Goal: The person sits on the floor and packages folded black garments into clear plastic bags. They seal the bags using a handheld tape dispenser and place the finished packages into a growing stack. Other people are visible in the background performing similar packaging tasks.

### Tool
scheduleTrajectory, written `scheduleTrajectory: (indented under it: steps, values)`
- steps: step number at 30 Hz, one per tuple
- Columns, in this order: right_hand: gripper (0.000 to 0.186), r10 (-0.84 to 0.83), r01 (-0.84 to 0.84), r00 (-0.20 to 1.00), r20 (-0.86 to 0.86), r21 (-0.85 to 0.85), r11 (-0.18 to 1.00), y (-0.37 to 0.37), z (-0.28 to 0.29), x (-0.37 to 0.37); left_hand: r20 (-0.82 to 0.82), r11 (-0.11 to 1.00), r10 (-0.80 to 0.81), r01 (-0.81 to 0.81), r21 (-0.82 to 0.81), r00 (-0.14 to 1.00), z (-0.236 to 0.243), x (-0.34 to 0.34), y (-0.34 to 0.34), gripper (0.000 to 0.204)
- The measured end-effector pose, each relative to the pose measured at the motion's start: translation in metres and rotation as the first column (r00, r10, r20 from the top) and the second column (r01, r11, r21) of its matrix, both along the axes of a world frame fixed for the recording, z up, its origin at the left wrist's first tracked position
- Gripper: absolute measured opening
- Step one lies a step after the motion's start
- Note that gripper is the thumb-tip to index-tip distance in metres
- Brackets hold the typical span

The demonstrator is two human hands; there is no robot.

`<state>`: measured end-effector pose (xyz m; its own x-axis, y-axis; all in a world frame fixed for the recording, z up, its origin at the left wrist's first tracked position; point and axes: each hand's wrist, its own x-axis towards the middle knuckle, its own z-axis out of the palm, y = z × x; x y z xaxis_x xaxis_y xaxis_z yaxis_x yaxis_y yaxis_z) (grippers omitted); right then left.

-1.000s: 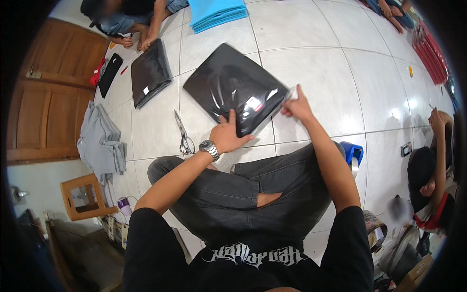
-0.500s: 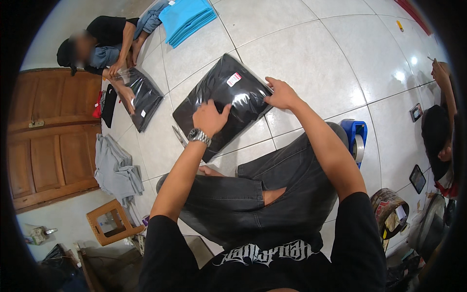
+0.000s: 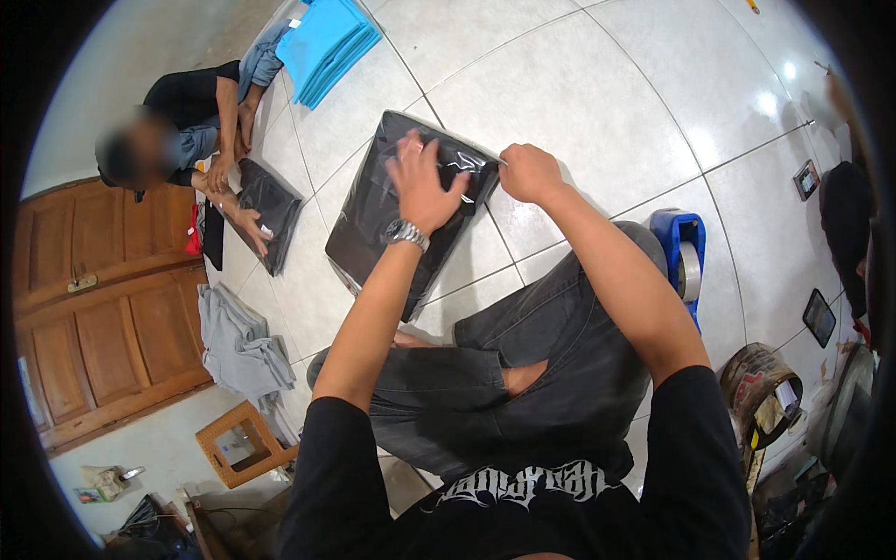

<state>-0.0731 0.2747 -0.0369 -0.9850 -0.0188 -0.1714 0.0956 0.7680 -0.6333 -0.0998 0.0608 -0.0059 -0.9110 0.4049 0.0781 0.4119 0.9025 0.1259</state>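
Note:
A black folded item in clear plastic (image 3: 369,233) lies on the tiles in front of my crossed legs. My left hand (image 3: 427,187) is spread over its upper part, fingers apart and slightly blurred. At the package's upper right corner, my right hand (image 3: 530,173) has its fingers closed on the plastic edge. A blue tape dispenser (image 3: 670,227) with a roll stands beside my right knee.
Upper left, a co-worker (image 3: 224,112) handles another black package (image 3: 275,201). Around are cyan folded cloths (image 3: 327,51), grey cloths (image 3: 238,336), a woven stool (image 3: 233,439), a wooden door (image 3: 112,327), a phone (image 3: 819,317) and another person (image 3: 845,233) at right.
The package has turned, and its white-and-red label no longer shows. My left hand has moved up across it. My right hand has shifted left and closed on its edge.

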Motion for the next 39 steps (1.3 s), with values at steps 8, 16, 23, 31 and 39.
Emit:
scheduleTrajectory:
  steps: [8,16,23,31,39]
  values:
    - [0.017,0.031,-0.033,0.999,0.021,0.103,0.994,-0.005,0.008,0.009,0.243,0.96,-0.229,0.259,-0.102,0.943,0.009,-0.021,0.048,0.054]
    - [0.043,-0.026,0.029,0.999,0.035,-0.091,0.995,-0.026,0.001,0.037,0.259,0.966,-0.248,0.257,0.0,0.934,-0.007,-0.026,0.041,0.042]
    - [0.096,0.133,-0.064,0.927,0.352,-0.2,0.978,-0.04,0.029,0.047,0.4,0.978,-0.196,0.206,0.019,0.895,-0.005,-0.036,0.04,0.028]
    - [0.095,0.162,-0.107,0.941,0.296,-0.192,0.976,-0.045,0.026,0.053,0.372,0.987,-0.156,0.161,0.018,0.915,-0.003,-0.029,0.054,0.027]
    - [0.034,0.124,-0.106,0.99,0.061,-0.241,0.965,0.002,0.058,0.094,0.255,0.976,-0.178,0.204,-0.079,0.95,-0.007,-0.017,0.061,0.029]
